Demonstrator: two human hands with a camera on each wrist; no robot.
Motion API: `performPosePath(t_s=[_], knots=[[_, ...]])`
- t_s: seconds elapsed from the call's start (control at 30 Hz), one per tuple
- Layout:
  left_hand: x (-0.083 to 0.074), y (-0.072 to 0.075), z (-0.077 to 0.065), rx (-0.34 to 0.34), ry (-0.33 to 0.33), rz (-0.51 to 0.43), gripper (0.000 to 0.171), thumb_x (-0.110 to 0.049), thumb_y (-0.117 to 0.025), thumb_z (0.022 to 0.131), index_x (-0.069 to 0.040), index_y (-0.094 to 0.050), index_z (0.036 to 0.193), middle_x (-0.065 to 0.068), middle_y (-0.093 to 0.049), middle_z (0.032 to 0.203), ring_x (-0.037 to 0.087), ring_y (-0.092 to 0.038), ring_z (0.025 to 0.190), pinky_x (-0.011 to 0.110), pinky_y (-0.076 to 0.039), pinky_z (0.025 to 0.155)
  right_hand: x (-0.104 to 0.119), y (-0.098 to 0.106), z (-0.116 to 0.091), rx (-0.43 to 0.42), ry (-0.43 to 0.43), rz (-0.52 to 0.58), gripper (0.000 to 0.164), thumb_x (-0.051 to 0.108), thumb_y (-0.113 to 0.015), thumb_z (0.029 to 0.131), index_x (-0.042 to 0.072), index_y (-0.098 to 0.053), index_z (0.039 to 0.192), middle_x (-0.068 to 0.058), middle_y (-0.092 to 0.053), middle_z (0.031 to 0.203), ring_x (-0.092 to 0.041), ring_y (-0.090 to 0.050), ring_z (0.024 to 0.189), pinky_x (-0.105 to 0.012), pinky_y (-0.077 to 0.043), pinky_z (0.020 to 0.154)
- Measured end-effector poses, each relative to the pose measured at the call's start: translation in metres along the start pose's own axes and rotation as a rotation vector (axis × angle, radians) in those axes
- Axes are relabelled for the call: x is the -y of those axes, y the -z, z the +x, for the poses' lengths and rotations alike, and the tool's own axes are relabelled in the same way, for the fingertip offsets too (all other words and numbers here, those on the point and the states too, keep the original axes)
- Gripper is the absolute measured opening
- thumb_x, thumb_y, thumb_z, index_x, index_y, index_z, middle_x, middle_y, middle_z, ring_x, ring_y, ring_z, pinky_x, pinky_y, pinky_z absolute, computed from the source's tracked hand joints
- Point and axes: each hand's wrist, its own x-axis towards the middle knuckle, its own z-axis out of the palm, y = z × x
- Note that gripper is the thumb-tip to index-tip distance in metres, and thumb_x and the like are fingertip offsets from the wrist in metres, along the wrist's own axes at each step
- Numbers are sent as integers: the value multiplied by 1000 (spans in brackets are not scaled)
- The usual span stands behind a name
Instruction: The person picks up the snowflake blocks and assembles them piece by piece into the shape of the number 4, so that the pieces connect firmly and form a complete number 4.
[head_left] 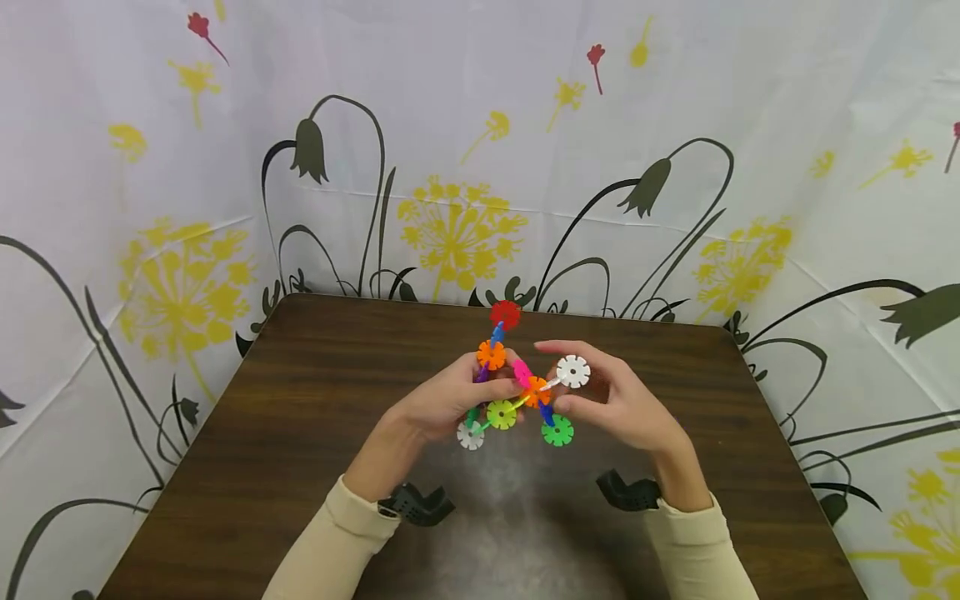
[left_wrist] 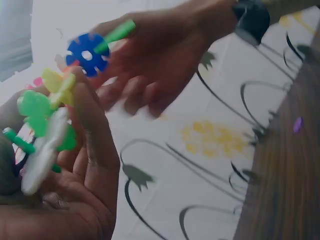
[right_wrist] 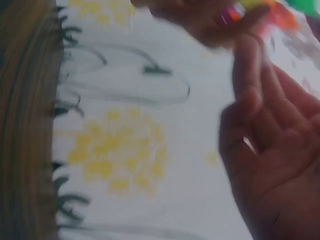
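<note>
A chain of interlocking notched plastic discs [head_left: 536, 392] is held up above the table by my left hand [head_left: 442, 400], thumb across the front and fingers behind. A red disc [head_left: 506, 315] tops its far end; a white disc [head_left: 573, 372] sticks out to the right, a green disc [head_left: 557, 430] lower down. My right hand [head_left: 626, 404] is beside the white disc, thumb and index finger spread apart around it. Whether they touch the disc is unclear. In the left wrist view, a blue disc [left_wrist: 87, 54] partly overlaps the blurred right hand [left_wrist: 150, 65].
Beneath both hands lies a dark wood-grain table [head_left: 300, 500]. A flower-printed white cloth [head_left: 465, 100] hangs behind and beside it. One small purple piece [left_wrist: 298, 125] shows on the tabletop in the left wrist view. Both wrists wear black camera mounts [head_left: 420, 504].
</note>
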Motion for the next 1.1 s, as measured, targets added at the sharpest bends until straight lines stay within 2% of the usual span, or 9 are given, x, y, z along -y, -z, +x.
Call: performPosePath(t_s=[0.13,0.23,0.4,0.5,0.57,0.67,0.8,0.9,1.1], knots=[[1,8,-3,-109,45,86,29,-21,-69,107,-2,-60,128,8,-71,107,19,-80,90,25,-61,77,-33,30,-31,-80,-103,-21,36,0,-60,107,3,-59,143,-14,-71,103,-19,-71,88,-32,-64,80],[2,16,-8,-167,73,202,29,-17,-63,110,0,-61,134,8,-73,108,14,-75,85,23,-55,71,-58,56,-60,-201,-278,-147,29,14,-57,113,2,-63,138,-17,-70,101,-17,-70,84,-29,-60,71],[0,28,-15,-268,118,395,30,-24,-65,109,-5,-66,132,4,-69,99,16,-57,74,25,-46,65,-93,90,-110,-311,-691,-441,52,41,-58,112,-2,-59,142,-27,-72,118,-30,-73,95,-38,-60,74],[1,33,-16,-323,149,466,30,-29,-69,107,-9,-68,129,5,-68,97,18,-58,76,25,-49,68,-109,103,-131,-276,-913,-607,68,52,-57,110,-3,-49,149,-37,-63,138,-52,-68,113,-57,-57,85],[3,35,-16,-331,153,521,29,-30,-71,106,-10,-69,126,6,-69,98,19,-60,79,26,-52,72,-118,108,-140,-235,-1009,-658,76,57,-57,108,-2,-43,153,-40,-56,145,-61,-61,122,-68,-53,89],[7,37,-16,-305,151,593,25,-30,-72,105,-11,-69,121,6,-70,99,20,-62,84,29,-54,77,-130,112,-148,-203,-1039,-661,80,59,-56,107,-3,-39,155,-41,-53,145,-64,-56,125,-72,-50,90],[9,35,-16,-286,156,659,25,-31,-69,107,-10,-70,120,5,-65,94,20,-58,85,31,-51,78,-144,107,-148,-223,-976,-645,73,53,-60,107,-1,-43,153,-33,-65,133,-51,-67,112,-64,-54,86],[9,32,-17,-302,176,700,26,-33,-67,107,-10,-70,120,4,-60,89,19,-54,82,30,-46,75,-152,102,-146,-242,-942,-629,58,41,-67,105,-2,-51,141,-26,-69,118,-37,-69,98,-54,-55,81],[2,29,-12,-331,174,745,22,-32,-66,108,-12,-70,117,2,-54,81,16,-47,75,29,-41,69,-154,105,-139,-271,-922,-580,37,25,-73,102,-7,-57,113,-21,-67,103,-29,-64,89,-41,-53,75]])
